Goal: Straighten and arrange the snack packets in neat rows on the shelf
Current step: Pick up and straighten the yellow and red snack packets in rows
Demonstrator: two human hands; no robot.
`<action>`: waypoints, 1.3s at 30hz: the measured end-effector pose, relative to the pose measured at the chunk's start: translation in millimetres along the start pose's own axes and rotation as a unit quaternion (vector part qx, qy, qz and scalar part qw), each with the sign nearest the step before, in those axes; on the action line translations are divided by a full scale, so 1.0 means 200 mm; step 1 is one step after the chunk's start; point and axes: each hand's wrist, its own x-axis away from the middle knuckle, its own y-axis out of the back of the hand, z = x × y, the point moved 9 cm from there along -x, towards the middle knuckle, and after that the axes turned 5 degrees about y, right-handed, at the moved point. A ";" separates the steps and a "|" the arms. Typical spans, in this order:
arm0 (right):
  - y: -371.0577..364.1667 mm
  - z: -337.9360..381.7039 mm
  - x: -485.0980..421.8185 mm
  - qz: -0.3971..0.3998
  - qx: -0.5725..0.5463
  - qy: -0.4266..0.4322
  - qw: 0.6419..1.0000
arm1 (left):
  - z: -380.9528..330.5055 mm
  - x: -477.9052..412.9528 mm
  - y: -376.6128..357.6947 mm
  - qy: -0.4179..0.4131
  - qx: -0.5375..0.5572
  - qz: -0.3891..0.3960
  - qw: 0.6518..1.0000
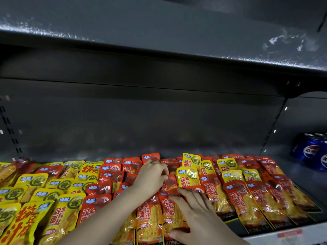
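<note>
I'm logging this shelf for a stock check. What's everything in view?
red packets: many, red-orange, overlapping rows across middle and right
yellow packets: many, yellow, mostly left, a few among the red
cans: at least two, blue, far right
shelf: one, dark grey, under the packets
upper shelf: one, dark grey, overhead
left hand: one, fingers bent on red packets further back
right hand: one, flat on front red packets

hands (152,177): 2 | blue cans (307,149): at least 2 | snack packets (237,198): dozens

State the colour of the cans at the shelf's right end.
Blue cans, seen in the head view.
</note>
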 end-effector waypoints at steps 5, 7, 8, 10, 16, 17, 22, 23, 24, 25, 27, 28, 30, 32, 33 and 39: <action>0.02 0.02 -0.01 -0.003 0.005 0.006 1.000 | -0.01 0.02 0.00 -0.001 -0.044 0.018 0.999; 0.06 0.01 -0.01 -0.020 -0.004 0.001 1.000 | -0.01 0.02 0.02 0.003 -0.048 0.013 0.999; 0.11 -0.01 -0.01 -0.052 -0.014 -0.009 0.998 | -0.02 0.01 0.03 0.003 -0.050 0.008 0.999; 0.22 -0.10 -0.01 -0.151 -0.046 -0.041 0.987 | -0.06 0.00 0.07 -0.003 -0.053 -0.009 0.999; 0.31 -0.41 -0.09 -0.250 -0.097 -0.149 0.952 | -0.18 -0.03 0.09 0.027 0.043 -0.046 0.998; 0.31 -0.44 -0.11 -0.247 -0.092 -0.159 0.951 | -0.19 -0.03 0.09 0.037 0.039 -0.055 0.997; 0.27 -0.49 -0.18 -0.212 -0.071 -0.197 0.955 | -0.19 -0.01 0.03 0.057 0.012 -0.068 0.996; 0.27 -0.50 -0.19 -0.209 -0.076 -0.200 0.954 | -0.19 -0.01 0.02 0.058 0.025 -0.066 0.996; 0.27 -0.50 -0.19 -0.207 -0.080 -0.202 0.954 | -0.19 -0.01 0.01 0.060 0.041 -0.064 0.995; 0.27 -0.50 -0.19 -0.206 -0.084 -0.203 0.953 | -0.18 -0.01 0.00 0.064 0.058 -0.062 0.994; 0.26 -0.50 -0.19 -0.206 -0.092 -0.204 0.953 | -0.14 -0.02 -0.01 0.081 0.096 -0.065 0.990; 0.26 -0.51 -0.19 -0.207 -0.093 -0.203 0.953 | -0.13 -0.02 -0.01 0.091 0.114 -0.068 0.987; 0.26 -0.50 -0.19 -0.209 -0.090 -0.198 0.953 | -0.11 -0.02 0.00 0.099 0.134 -0.075 0.983; 0.26 -0.50 -0.19 -0.212 -0.093 -0.193 0.953 | -0.12 -0.02 0.01 0.099 0.132 -0.079 0.983; 0.26 -0.50 -0.19 -0.213 -0.096 -0.193 0.953 | -0.12 -0.02 0.01 0.099 0.130 -0.081 0.983; 0.25 -0.54 -0.19 -0.222 -0.155 -0.210 0.939 | -0.14 -0.02 0.02 0.094 0.114 -0.080 0.986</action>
